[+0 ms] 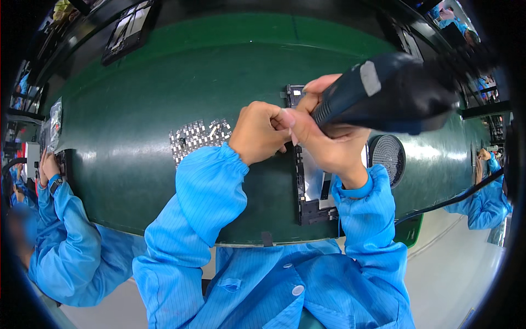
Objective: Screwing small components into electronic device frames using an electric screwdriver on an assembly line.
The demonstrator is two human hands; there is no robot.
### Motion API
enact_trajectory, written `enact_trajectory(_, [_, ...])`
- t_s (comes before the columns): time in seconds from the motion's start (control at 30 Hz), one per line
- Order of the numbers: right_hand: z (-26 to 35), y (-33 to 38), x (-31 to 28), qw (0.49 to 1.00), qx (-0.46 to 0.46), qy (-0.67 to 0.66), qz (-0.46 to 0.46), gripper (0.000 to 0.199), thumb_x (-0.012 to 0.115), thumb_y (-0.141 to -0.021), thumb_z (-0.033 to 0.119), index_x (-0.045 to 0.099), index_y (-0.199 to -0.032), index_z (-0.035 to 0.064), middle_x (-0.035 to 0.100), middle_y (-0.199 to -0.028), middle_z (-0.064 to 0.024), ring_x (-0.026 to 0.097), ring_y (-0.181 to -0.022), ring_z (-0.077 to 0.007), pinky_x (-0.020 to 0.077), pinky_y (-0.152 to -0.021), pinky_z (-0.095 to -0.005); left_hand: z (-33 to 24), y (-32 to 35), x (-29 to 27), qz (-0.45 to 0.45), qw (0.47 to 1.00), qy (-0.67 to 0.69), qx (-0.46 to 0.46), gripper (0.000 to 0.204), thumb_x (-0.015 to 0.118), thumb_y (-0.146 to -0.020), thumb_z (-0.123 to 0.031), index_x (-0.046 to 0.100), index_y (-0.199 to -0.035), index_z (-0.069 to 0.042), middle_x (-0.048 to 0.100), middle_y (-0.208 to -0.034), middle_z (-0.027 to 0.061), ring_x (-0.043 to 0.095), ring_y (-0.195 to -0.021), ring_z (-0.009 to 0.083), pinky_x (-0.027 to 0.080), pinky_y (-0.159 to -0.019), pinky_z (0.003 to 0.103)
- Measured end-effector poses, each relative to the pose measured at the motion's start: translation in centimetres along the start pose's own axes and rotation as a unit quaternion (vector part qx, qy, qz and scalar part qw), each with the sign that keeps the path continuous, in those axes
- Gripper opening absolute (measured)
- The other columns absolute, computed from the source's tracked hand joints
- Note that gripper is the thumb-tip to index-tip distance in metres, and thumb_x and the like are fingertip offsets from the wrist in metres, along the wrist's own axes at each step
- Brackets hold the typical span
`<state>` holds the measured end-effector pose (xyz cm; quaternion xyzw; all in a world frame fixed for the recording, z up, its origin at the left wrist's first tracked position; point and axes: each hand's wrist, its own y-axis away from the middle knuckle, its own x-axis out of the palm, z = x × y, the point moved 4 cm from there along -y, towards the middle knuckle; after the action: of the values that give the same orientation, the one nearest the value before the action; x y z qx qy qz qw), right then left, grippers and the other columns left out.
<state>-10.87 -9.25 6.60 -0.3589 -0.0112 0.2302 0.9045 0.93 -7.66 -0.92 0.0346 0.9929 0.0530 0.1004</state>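
Observation:
My right hand [334, 148] is wrapped round a bulky dark electric screwdriver [394, 96] with a grey patch of tape on its body. Its thick end points to the upper right, and its tip is hidden behind my hands. Thumb and fingers of my left hand [253, 131] are pinched together against my right thumb; whatever they hold is too small to make out. Partly under my right hand and forearm lies a black flat device frame [300, 183] with silvery panels. Left of my left hand, many small metal and black parts [192, 141] lie in rows on the green mat [131, 93].
A round black dish with a perforated surface [389, 156] stands right of the device frame. A cable [433, 205] runs along the right. Another dark device [129, 30] sits at the far left. A co-worker's hands [48, 170] are at the left edge; another person [485, 200] works at the right.

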Motion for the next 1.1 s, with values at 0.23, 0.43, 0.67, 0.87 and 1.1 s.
enact_trajectory(0.23, [1.2, 0.0, 1.0, 0.992, -0.017, 0.11, 0.062, 0.042, 0.069, -0.076, -0.009, 0.046, -0.11, -0.0014, 0.055, -0.064, -0.0057, 0.052, -0.053, -0.0079, 0.0417, -0.051, -0.0219, 0.9, -0.1, -0.4, 0.005, 0.995, 0.016, 0.099, 0.003, 0.061, -0.073, 0.006, 0.064, -0.074, 0.005, 0.067, -0.065, 0.0107, 0.065, -0.055, 0.0142, 0.051, -0.049, 0.027])
enact_trajectory(0.43, [-0.3, 0.5, -0.4, 0.98, 0.136, -0.116, -0.085, 0.038, 0.075, -0.073, -0.003, 0.058, -0.106, 0.0006, 0.061, -0.075, -0.0014, 0.057, -0.065, -0.008, 0.0447, -0.057, -0.0212, 0.3, 0.7, 0.0, 0.004, 1.0, -0.028, -0.006, 0.011, 0.071, -0.075, -0.005, 0.067, -0.079, 0.004, 0.067, -0.069, 0.0133, 0.066, -0.06, 0.0169, 0.052, -0.053, 0.03])
enact_trajectory(0.67, [2.9, 1.5, -6.7, 0.986, 0.078, -0.103, -0.104, 0.057, 0.077, -0.071, -0.001, 0.045, -0.118, 0.0004, 0.054, -0.064, -0.0031, 0.055, -0.055, -0.0114, 0.0473, -0.053, -0.0227, -0.5, 6.5, -3.9, -0.088, 0.957, -0.245, 0.13, 0.022, 0.076, -0.071, -0.008, 0.068, -0.089, 0.0, 0.064, -0.078, 0.0141, 0.061, -0.06, 0.0195, 0.048, -0.055, 0.028])
enact_trajectory(0.87, [3.6, 2.8, -10.3, 0.984, 0.085, -0.045, -0.149, 0.04, 0.071, -0.076, -0.002, 0.046, -0.106, 0.0017, 0.055, -0.061, -0.0051, 0.054, -0.051, -0.0122, 0.047, -0.052, -0.0239, -1.3, 3.9, -9.4, -0.104, 0.93, -0.35, 0.04, 0.031, 0.081, -0.066, -0.014, 0.068, -0.092, -0.002, 0.061, -0.081, 0.0107, 0.053, -0.058, 0.0191, 0.045, -0.055, 0.031])
enact_trajectory(1.1, [4.5, 3.9, -15.6, 0.965, 0.139, -0.013, -0.221, 0.042, 0.072, -0.072, -0.002, 0.052, -0.108, -0.0031, 0.055, -0.062, -0.0026, 0.053, -0.049, -0.0118, 0.0414, -0.048, -0.023, -0.4, 2.1, -9.7, 0.03, 0.932, -0.36, 0.023, 0.022, 0.081, -0.065, -0.009, 0.067, -0.08, -0.001, 0.057, -0.077, 0.0035, 0.046, -0.058, 0.0094, 0.039, -0.053, 0.025])
